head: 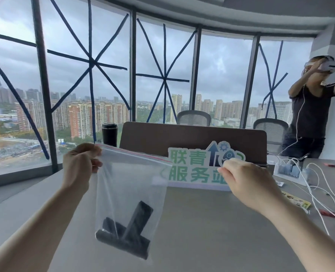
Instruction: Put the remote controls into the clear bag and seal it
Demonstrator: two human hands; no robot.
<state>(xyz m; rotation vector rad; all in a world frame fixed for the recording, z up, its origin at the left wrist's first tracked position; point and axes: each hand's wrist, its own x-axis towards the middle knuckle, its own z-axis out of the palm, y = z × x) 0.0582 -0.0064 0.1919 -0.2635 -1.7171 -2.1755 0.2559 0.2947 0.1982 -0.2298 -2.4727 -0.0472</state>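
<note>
Grey surface (192, 222) lies below; the clear bag (131, 183) is held up at 12 o'clock, remote controls (127, 234) sagging at its bottom. Left hand (80, 163) has its grip clenched on the zip strip (135, 153); right hand (247, 181) is pinched shut, on what cannot be told. Film judged thin and slippery; best taken at the strip.

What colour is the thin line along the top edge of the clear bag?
Red, on the clear bag's zip strip; the head view shows it.

remote controls (123, 235) overlap, count unclear; bag's (131, 183) right corner behind right hand (247, 179)
</note>
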